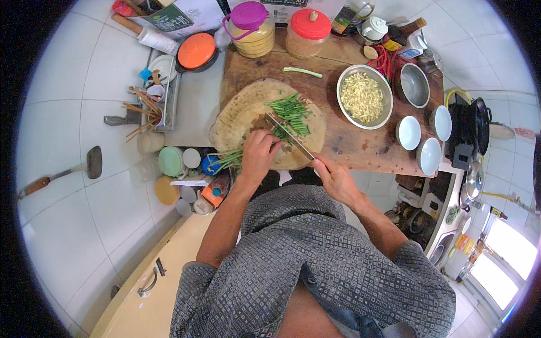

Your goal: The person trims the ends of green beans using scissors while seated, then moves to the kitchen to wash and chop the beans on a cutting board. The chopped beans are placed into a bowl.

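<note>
My left hand (258, 153) presses a bunch of long green vegetable stems (228, 159) onto a round wooden chopping board (236, 114). The uncut ends trail off to the left, past the board's edge. In my right hand (338, 177) is the handle of a kitchen knife. Its blade (291, 137) slants across the board, seen nearly edge-on, just right of my left fingertips. Short cut green pieces (291, 112) lie in a heap beyond the blade. A few more cut bits show between the blade and my left fingers.
A steel bowl (389, 103) of bean sprouts (362, 97) stands right of the board. Beyond it are another steel bowl (415, 85) and three pale bowls, one (429, 156) near the table edge. One pale green stalk (302, 72) lies behind the board. Lidded jars (308, 36) line the back.
</note>
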`<state>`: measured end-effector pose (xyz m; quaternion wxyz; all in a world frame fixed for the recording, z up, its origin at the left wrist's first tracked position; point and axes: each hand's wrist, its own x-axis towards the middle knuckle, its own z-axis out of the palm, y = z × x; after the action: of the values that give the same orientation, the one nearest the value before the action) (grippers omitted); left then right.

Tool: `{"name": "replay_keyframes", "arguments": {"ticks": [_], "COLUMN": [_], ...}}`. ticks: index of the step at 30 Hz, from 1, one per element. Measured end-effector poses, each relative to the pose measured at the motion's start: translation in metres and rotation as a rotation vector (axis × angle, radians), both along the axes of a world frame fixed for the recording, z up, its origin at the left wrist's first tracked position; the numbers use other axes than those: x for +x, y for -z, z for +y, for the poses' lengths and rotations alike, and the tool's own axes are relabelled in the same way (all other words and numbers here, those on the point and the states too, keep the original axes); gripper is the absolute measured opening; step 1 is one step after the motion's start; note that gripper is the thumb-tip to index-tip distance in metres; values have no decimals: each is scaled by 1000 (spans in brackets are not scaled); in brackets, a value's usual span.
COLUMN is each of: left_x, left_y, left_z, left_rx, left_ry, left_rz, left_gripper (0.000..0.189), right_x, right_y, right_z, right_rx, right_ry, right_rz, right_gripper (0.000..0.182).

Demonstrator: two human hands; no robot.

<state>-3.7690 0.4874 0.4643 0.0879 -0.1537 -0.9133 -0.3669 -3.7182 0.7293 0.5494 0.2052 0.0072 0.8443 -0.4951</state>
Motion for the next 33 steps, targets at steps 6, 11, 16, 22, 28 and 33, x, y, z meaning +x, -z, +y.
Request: {"name": "replay_keyframes", "arguments": {"ticks": [6,11,16,22,28,33], "left_x": [-3,-1,3,5,4,-5], "left_y": [-1,-3,-1,-5,-3,0], "left_z": [-2,-2,-8,-11,-10,-11], "left_rx": [30,20,13,24,28,2], "left_ry": [16,6,17,4,-1,24], "left_rz": [-31,-6,-56,-69,-40,0], "left_gripper": [20,17,18,18,18,18], "right_x": [1,1,2,-3,-20,-40], "right_y": [5,-6,-4,0,22,31], "right_z": [1,-4,-6,-16,-40,-50], "right_rx": [19,7,3,-10,57,-87], "right_ry": [-16,-4,-7,-39,-36,39], "right_rz": [-21,-57,-57,-60,-25,97], "right_gripper": [36,35,35,38,37,36]}}
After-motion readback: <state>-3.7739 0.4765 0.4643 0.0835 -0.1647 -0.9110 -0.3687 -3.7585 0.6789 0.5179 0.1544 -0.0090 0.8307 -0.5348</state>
